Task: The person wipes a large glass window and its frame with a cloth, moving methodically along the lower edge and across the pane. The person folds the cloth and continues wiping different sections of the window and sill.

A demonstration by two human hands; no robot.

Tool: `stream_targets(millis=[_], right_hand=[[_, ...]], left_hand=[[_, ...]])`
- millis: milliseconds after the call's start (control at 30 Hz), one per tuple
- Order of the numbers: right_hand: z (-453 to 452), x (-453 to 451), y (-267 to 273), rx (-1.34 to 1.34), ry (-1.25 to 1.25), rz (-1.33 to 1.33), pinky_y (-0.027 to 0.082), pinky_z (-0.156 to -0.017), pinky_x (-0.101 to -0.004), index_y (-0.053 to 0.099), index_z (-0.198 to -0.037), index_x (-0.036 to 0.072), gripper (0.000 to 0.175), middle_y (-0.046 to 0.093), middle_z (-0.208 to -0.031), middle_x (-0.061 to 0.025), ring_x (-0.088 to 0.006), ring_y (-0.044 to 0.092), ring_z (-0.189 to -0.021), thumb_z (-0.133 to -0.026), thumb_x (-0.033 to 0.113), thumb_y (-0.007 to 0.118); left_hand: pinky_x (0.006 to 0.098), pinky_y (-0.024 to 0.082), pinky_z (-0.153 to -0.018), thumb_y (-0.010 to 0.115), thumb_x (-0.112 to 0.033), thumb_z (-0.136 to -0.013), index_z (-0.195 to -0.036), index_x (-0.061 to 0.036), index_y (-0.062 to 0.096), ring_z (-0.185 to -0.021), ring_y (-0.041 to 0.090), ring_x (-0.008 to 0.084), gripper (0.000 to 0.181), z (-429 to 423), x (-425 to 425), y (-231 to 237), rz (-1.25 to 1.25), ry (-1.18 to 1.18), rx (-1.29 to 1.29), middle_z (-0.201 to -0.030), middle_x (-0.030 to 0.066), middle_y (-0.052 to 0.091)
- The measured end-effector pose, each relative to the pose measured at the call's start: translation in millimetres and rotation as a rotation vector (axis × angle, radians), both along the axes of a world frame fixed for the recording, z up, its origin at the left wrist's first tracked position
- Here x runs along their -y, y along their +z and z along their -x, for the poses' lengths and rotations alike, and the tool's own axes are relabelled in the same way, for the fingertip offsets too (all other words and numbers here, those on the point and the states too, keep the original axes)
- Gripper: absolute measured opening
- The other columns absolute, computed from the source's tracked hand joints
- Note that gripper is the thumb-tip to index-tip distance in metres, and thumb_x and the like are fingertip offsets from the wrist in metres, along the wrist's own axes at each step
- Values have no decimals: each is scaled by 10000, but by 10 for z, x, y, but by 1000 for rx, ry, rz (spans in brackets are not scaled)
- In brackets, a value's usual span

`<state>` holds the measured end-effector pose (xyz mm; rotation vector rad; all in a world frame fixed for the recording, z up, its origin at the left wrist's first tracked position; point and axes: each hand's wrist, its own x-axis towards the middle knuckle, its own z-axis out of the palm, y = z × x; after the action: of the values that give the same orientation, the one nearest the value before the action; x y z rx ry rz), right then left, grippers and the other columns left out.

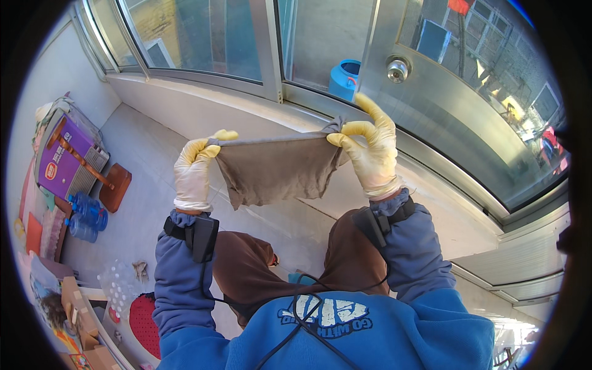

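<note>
A grey-brown cloth (277, 171) hangs stretched between my two hands, its lower edge ragged and loose. My left hand (194, 171), in a pale yellow rubber glove, pinches the cloth's upper left corner between thumb and fingers. At the upper right corner my right hand (372, 152), gloved the same way, grips a bunched bit of the fabric, with one finger pointing up and away. Behind the cloth runs a low white wall with a ledge (208, 95) beneath the windows.
A metal-framed glass door (439, 111) with a round knob (398, 69) stands at the right. Beyond the glass is a blue plastic barrel (343, 81). At the left are a purple carton (69, 143), a wooden stand (115, 187) and water jugs (88, 217). Cardboard boxes (78, 310) lie lower left.
</note>
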<state>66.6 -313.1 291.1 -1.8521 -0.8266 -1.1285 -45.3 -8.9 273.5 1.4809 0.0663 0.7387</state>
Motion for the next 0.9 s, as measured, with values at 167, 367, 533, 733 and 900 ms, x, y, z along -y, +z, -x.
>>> stream_targets(millis=[167, 367, 533, 733, 900], right_hand=[[-56, -76, -57, -891, 467, -402, 512, -696, -284, 676, -905, 51, 215, 709, -848, -41, -131, 638, -769, -810, 153, 840], [-168, -213, -330, -1001, 82, -107, 505, -720, -321, 659, -933, 40, 306, 710, -808, -82, -160, 626, -734, -861, 298, 806], [-160, -328, -657, -1167, 58, -117, 510, -767, -338, 680, -932, 30, 327, 715, -839, -114, -188, 637, -776, -853, 322, 807], [273, -593, -903, -1327, 263, -196, 525, -815, -306, 675, -1062, 23, 358, 714, -930, -83, -148, 642, -851, -873, 304, 791], [350, -477, -884, -1396, 672, -359, 508, -927, -330, 582, -1238, 2, 547, 674, -1076, -90, -187, 641, -1017, -842, 298, 814]], left_hand=[[226, 504, -808, 717, -73, -920, -1047, -41, 706, -850, 613, 89, 132, 32, -46, 39, -5, 83, -210, -930, -15, 690], [200, 388, -519, 755, -197, -912, -1021, -94, 714, -625, 484, 22, 155, -234, 66, -400, -78, 160, -182, -766, -76, 610], [218, 394, -470, 767, -220, -902, -1026, -83, 702, -581, 492, 43, 195, -202, 389, -695, 72, 169, -406, -747, -55, 601], [260, 513, -588, 736, -291, -935, -1195, -57, 659, -761, 617, 102, 358, -70, 1122, -821, 251, -65, -470, -960, 15, 679], [266, 579, -746, 624, -347, -1016, -1288, -53, 648, -938, 654, 122, 401, 59, 1174, -709, 398, -355, -399, -1074, 40, 688]])
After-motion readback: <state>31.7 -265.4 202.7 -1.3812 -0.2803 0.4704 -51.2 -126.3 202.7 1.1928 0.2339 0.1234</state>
